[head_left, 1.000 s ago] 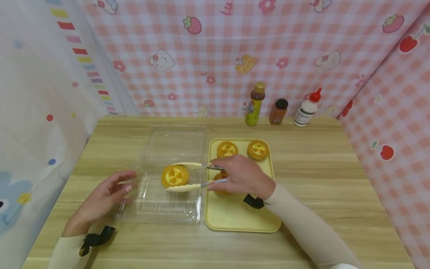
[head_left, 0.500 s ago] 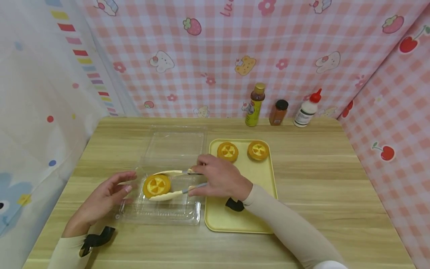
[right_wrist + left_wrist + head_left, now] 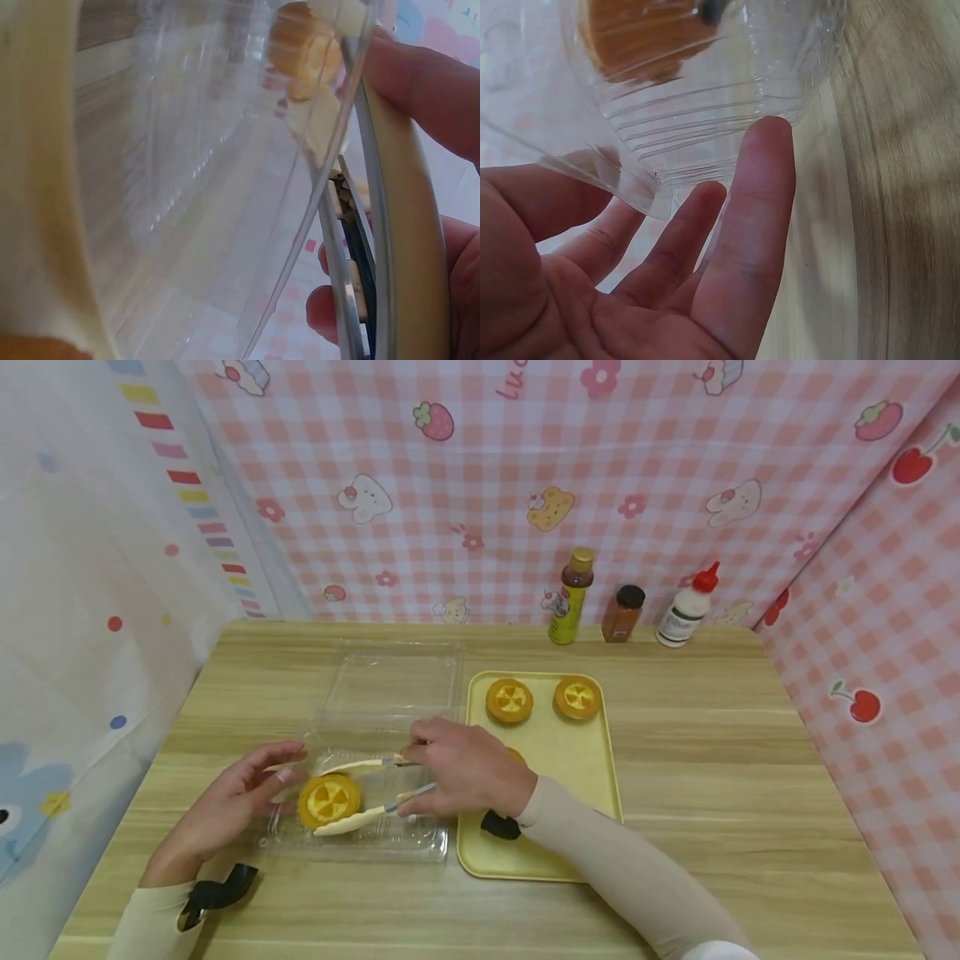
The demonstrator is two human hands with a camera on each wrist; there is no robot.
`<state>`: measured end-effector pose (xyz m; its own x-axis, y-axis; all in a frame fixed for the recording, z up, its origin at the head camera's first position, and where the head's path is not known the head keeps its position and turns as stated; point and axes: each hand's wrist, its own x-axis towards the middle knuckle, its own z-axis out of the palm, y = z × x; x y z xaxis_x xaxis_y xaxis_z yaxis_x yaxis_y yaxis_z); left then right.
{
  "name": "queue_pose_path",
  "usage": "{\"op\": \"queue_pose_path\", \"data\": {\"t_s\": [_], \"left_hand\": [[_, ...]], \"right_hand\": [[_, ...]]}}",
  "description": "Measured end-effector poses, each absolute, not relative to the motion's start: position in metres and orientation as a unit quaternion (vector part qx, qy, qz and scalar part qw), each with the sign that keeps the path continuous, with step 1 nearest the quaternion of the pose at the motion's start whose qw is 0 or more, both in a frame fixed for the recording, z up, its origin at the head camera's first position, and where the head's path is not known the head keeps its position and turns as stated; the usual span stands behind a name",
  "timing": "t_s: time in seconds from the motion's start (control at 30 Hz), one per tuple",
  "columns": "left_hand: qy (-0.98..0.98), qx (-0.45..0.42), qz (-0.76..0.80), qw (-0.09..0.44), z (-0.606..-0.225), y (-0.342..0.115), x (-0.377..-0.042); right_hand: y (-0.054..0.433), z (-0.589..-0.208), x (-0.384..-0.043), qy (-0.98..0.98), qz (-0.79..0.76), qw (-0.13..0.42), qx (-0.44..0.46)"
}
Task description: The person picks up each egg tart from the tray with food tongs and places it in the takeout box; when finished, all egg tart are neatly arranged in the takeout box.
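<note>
Only one tart (image 3: 330, 800) is in the clear container (image 3: 360, 852), toward nine o'clock, between tongs (image 3: 352, 822) that the right hand (image 3: 472, 768) grips; its release seems pending. The left hand (image 3: 228, 806), fingers apart, cups the nine-o'clock edge. Three more tarts (image 3: 577, 698), one mostly hidden, look left on the three-o'clock tray (image 3: 570, 760).

Left hand (image 3: 232, 806) relaxed, fingers (image 3: 750, 217) apart; right hand (image 3: 468, 768) in a curled grip, right forearm (image 3: 622, 852) aslant.
</note>
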<state>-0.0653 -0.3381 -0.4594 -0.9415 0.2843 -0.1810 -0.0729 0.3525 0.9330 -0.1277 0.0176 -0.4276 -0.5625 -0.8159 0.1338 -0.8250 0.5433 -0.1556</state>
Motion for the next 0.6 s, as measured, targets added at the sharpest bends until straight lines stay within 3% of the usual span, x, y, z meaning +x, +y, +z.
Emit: {"op": "queue_pose_path", "data": {"t_s": [0.6], "left_hand": [[0.814, 0.073, 0.555, 0.154, -0.459, -0.337, -0.067]], "right_hand": [[-0.007, -0.434, -0.126, -0.879, 0.051, 0.019, 0.475]]}}
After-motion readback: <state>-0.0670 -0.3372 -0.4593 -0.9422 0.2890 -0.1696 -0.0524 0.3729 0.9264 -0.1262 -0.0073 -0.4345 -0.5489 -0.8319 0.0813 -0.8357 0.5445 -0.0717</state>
